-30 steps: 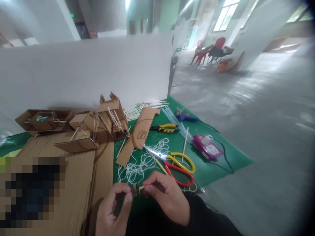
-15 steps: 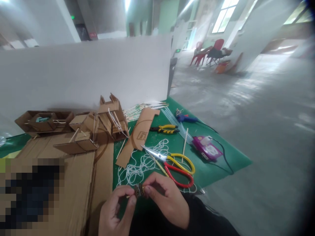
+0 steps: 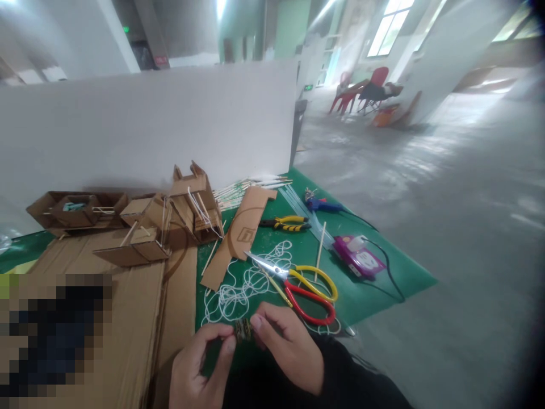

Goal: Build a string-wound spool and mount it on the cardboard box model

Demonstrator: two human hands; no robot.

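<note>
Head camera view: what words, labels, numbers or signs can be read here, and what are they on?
No text is readable.
Cardboard strip: dark printed mark, no legible letters.
Purple box: label markings too small and blurred.
Background red sign: too blurred.
Background green sign: too small.

Fingers [image 3: 260, 322] are partly hiding a small roll [image 3: 243, 329]; the bottom edge is cropping the left hand [image 3: 199, 366]; pixelation is masking a dark shape [image 3: 57, 335].
</note>
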